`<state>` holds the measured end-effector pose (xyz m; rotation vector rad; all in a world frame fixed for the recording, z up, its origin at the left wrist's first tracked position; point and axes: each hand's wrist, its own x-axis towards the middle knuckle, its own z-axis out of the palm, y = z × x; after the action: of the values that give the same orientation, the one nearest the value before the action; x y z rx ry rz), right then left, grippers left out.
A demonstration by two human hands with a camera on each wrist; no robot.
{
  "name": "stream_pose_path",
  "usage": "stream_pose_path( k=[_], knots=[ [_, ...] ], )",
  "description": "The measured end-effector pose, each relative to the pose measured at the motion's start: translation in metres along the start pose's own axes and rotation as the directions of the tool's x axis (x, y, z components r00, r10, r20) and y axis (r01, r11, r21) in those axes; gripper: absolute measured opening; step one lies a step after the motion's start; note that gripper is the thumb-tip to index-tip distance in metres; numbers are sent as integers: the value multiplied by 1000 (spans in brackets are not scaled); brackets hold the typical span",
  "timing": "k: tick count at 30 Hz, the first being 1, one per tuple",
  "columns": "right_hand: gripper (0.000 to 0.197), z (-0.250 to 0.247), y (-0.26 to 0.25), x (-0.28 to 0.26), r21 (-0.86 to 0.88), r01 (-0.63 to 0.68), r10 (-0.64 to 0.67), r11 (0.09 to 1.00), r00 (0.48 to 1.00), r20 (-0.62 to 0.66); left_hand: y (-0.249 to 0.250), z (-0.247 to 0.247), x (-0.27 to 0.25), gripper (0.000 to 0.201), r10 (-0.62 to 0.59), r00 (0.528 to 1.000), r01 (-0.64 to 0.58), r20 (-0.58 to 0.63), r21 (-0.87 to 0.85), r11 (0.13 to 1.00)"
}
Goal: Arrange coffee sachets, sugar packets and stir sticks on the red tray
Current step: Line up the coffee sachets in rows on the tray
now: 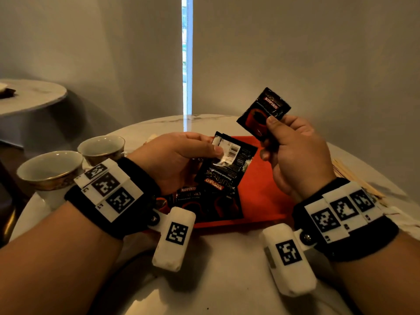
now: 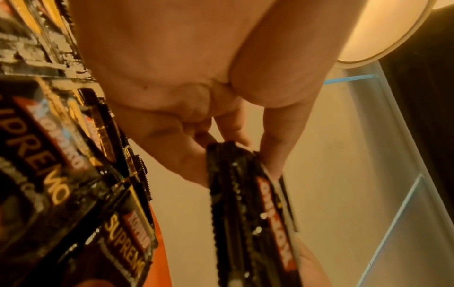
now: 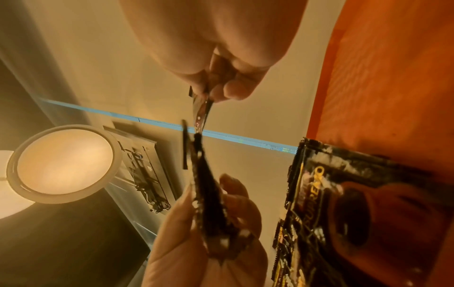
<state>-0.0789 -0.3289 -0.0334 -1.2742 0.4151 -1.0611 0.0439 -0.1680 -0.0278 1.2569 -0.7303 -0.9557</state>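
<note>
Coffee sachets are held above the red tray (image 1: 268, 178): right hand (image 1: 297, 153) pinches one sachet (image 1: 263, 112), left hand (image 1: 175, 158) pinches a small stack (image 1: 227, 160). That stack's loose layers could slide apart and scatter over the sachets already lying there (image 1: 204, 203).

**Foil, glaze and polished stone**

We see a round white marble-look table (image 1: 227, 280) with a smooth, polished top that throws back window light. On it lies the flat red tray (image 1: 261, 189), matt and even, apparently plastic. The small black coffee sachets (image 1: 218, 201) resting on the tray are glossy foil with crinkled, glinting seams and serrated edges; the raised black foil sachet (image 1: 263, 112) above the tray shines likewise. Left of the tray stand two glazed white ceramic cups (image 1: 52, 169) with shiny gilt rims. Right of the tray lie pale, matt wooden stir sticks (image 1: 354, 176).
</note>
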Motion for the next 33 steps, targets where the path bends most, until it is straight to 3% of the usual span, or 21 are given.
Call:
stream_pose_path(
  k=[5, 10, 14, 17, 21, 25, 27, 30, 33],
  knots=[
    [4, 4, 2, -8, -97, -68, 87, 993, 976, 200, -3, 2, 2, 60, 50, 998, -50, -48, -8, 999],
    [15, 12, -1, -16, -85, -106, 123, 991, 964, 234, -2, 5, 1, 43, 98, 991, -99, -94, -5, 995],
    [63, 9, -2, -19, -31, -226, 222, 974, 904, 365, 2, 7, 0, 30, 159, 971, -168, -178, -38, 985],
    [47, 9, 5, -23, -135, -183, 226, 974, 846, 483, 2, 7, 0, 22, 188, 962, -199, -195, -38, 979],
    [44, 8, 9, -19, -126, -189, 226, 974, 867, 443, 6, 5, 0, 31, 182, 960, -188, -213, -9, 982],
    [7, 5, 4, -12, -11, -250, 236, 968, 896, 375, 13, -9, -1, 31, 198, 924, -215, -327, -18, 976],
    [8, 2, 4, -7, 4, -251, 236, 968, 914, 329, 19, -14, -4, 33, 199, 909, -237, -365, -63, 969],
    [9, -7, 12, 4, -35, -277, 277, 960, 925, 260, 29, -18, -11, 57, 165, 902, -242, -398, -149, 959],
    [11, -14, 26, 9, -62, -377, 381, 924, 902, 204, 40, -23, -17, 62, 149, 914, -203, -377, -110, 973]
  ],
)
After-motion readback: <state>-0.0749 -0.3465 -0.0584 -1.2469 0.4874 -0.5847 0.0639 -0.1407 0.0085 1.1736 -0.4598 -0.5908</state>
